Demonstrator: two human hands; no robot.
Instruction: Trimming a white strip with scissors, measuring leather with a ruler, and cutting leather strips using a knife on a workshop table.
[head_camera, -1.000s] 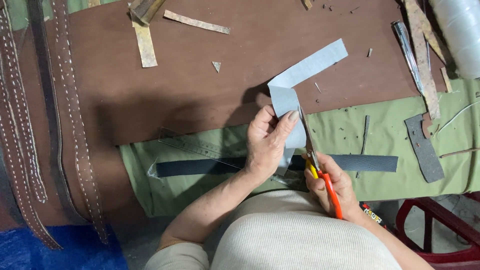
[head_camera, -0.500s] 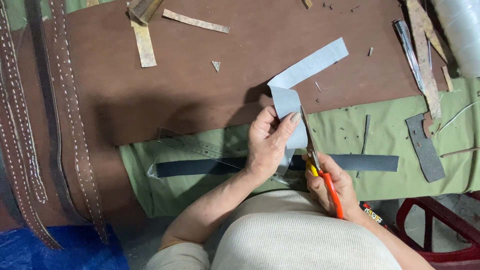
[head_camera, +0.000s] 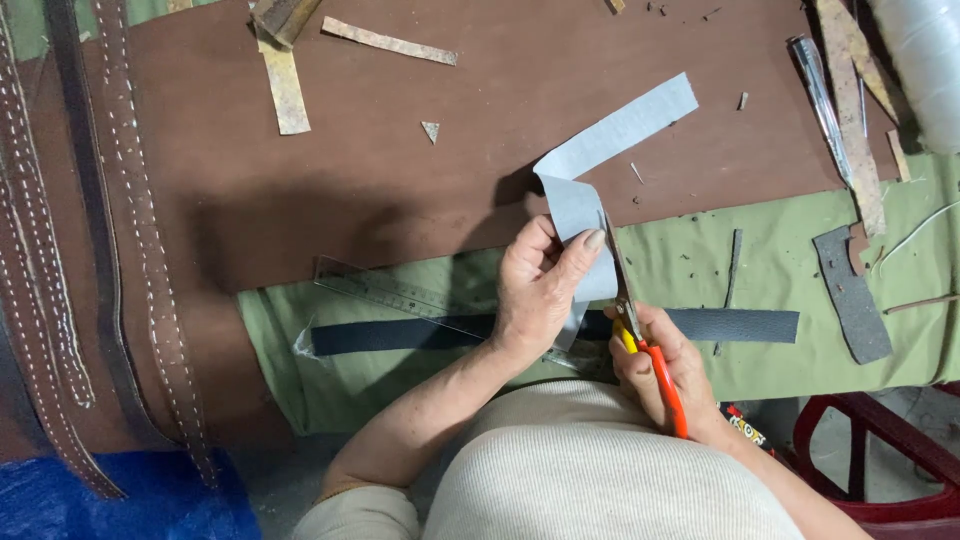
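We are mid-cut: our left hand (head_camera: 535, 290) pinches the grey strip (head_camera: 600, 170), our right hand (head_camera: 665, 365) grips the orange-handled scissors (head_camera: 640, 335) (blades against its right edge); next needs steady feeding.

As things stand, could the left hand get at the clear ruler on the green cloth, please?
Probably yes: the clear ruler lies just beside the left hand with nothing over it, but that hand is gripping the grey strip.

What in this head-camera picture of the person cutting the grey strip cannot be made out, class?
- Head view: the grey strip lower end, hidden behind the left hand.
- The scissors handle loops, wrapped by the right hand.
- The clear ruler right end, covered by the left hand.
- The stitched straps, cut off by the top edge.
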